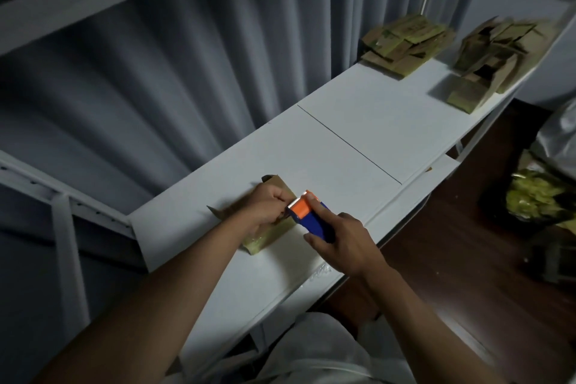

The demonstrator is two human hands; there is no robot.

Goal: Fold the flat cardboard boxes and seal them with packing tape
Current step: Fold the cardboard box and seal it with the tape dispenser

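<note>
1. Risk imo: the tape's tearing crooked or sticking to itself if the tape dispenser (308,215) is getting yanked while the box (265,235) is shifting under the hand.
2. Left hand (268,206) is curling onto the small cardboard box, fingers pinching at the tape end by the cutter teeth, prob.
3. Right hand (341,241) is gripping the blue dispenser body, wrapped tight.
4. Box is lying near the bench (358,134) left end, under the left hand, dispenser touching its right side.
5. More boxes (405,40) are piling at the far right corner.

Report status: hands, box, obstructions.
Right hand grips tape dispenser. Left hand pinching at cardboard box. Nothing blocking.
</note>
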